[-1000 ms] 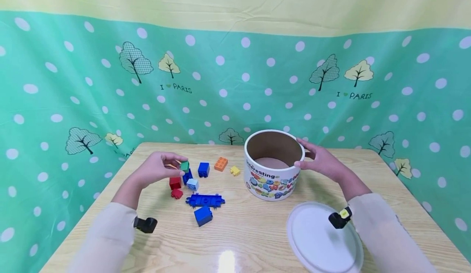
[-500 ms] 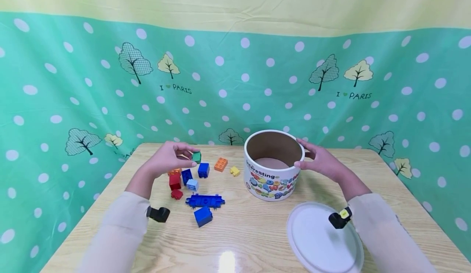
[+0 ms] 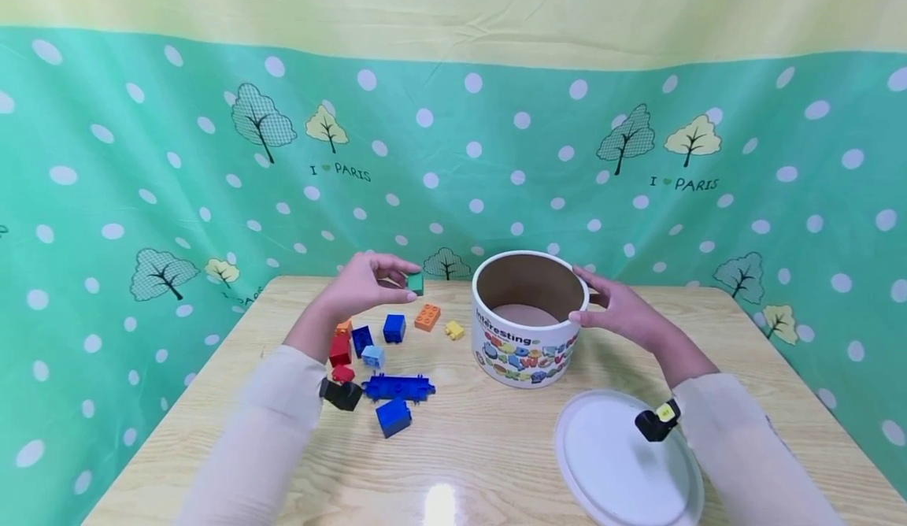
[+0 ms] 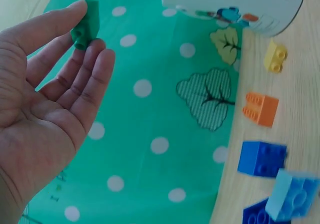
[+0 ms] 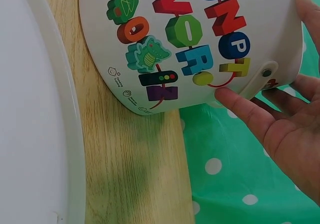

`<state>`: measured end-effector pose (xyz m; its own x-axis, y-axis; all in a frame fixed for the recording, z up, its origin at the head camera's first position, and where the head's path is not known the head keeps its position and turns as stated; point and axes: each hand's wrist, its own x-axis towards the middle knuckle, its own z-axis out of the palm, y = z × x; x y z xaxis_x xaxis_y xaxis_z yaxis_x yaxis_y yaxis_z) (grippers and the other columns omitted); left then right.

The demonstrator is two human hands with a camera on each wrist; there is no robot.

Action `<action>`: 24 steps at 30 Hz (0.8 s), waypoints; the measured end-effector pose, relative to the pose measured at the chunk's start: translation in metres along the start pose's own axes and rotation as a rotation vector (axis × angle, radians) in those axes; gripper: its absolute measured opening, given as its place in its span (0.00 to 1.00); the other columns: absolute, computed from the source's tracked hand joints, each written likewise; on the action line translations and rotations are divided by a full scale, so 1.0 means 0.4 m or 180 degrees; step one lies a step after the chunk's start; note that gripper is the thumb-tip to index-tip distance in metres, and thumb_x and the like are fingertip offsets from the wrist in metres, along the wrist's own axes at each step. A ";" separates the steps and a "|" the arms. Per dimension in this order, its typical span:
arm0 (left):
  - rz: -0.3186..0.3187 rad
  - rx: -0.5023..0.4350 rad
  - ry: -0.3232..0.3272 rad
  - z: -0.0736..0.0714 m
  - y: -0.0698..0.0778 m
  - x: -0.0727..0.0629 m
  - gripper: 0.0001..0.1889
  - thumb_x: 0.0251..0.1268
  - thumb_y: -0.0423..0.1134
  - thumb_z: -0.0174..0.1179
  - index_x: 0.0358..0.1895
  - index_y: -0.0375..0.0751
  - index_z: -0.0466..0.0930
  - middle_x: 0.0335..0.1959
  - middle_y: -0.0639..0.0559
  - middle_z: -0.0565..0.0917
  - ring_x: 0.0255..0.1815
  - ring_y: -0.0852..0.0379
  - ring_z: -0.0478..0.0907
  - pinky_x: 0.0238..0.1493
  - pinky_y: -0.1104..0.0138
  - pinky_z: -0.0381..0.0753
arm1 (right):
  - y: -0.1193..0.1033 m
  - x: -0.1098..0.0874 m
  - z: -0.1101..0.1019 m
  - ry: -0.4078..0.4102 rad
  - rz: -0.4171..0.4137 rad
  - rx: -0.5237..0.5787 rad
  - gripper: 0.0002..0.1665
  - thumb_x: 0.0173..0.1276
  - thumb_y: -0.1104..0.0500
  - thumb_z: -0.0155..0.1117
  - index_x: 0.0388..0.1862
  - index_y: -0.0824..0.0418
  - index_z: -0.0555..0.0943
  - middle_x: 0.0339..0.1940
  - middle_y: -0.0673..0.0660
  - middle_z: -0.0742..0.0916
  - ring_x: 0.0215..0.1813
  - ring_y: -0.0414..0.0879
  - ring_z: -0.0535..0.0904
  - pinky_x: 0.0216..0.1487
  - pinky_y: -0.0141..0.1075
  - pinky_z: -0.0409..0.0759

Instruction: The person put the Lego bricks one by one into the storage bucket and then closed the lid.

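Note:
My left hand pinches a green toy building block between thumb and fingertips, raised above the table's far side, left of the round bucket. In the left wrist view the small green block shows beside the thumb tip, its stud pointing down. My right hand grips the right side of the white bucket, which has colourful letters and stands open on the table. The right wrist view shows the thumb on the bucket wall near the strap handle, with the other fingers spread around its side.
Left of the bucket lie a yellow block, an orange block, several blue blocks, a light blue block, red pieces and a blue wagon base. A round white lid lies at the front right.
My left hand has lifted the green block away from the pile and carried it right and up, toward the bucket. My right hand and the bucket stay where they were.

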<state>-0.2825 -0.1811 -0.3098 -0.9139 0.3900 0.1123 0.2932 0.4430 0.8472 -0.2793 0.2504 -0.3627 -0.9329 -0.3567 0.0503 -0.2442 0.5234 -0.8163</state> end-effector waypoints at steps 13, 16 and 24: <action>0.0274 0.0028 -0.0212 0.047 0.095 0.097 0.22 0.53 0.37 0.74 0.54 0.42 0.84 0.41 0.48 0.85 0.44 0.50 0.80 0.45 0.60 0.83 | 0.006 0.002 0.002 -0.0001 0.0016 0.0011 0.58 0.60 0.45 0.73 0.80 0.54 0.50 0.78 0.65 0.58 0.72 0.67 0.60 0.62 0.58 0.70; 0.0316 0.0047 -0.0284 0.057 0.117 0.117 0.22 0.52 0.36 0.74 0.53 0.41 0.84 0.42 0.47 0.85 0.44 0.50 0.80 0.45 0.61 0.83 | 0.007 0.002 0.003 -0.0006 0.0000 0.0000 0.58 0.60 0.45 0.73 0.80 0.55 0.49 0.77 0.66 0.58 0.72 0.68 0.60 0.62 0.59 0.70; 0.0298 0.0120 -0.0454 0.100 0.170 0.175 0.21 0.52 0.36 0.74 0.52 0.41 0.84 0.41 0.50 0.86 0.43 0.52 0.80 0.45 0.62 0.82 | 0.008 0.000 0.000 0.0016 0.0015 -0.0018 0.59 0.59 0.45 0.73 0.80 0.55 0.50 0.77 0.65 0.59 0.72 0.67 0.60 0.62 0.58 0.71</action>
<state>-0.3153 -0.0912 -0.2650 -0.8338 0.5404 0.1127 0.3879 0.4284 0.8161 -0.2803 0.2520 -0.3655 -0.9353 -0.3502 0.0495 -0.2413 0.5294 -0.8133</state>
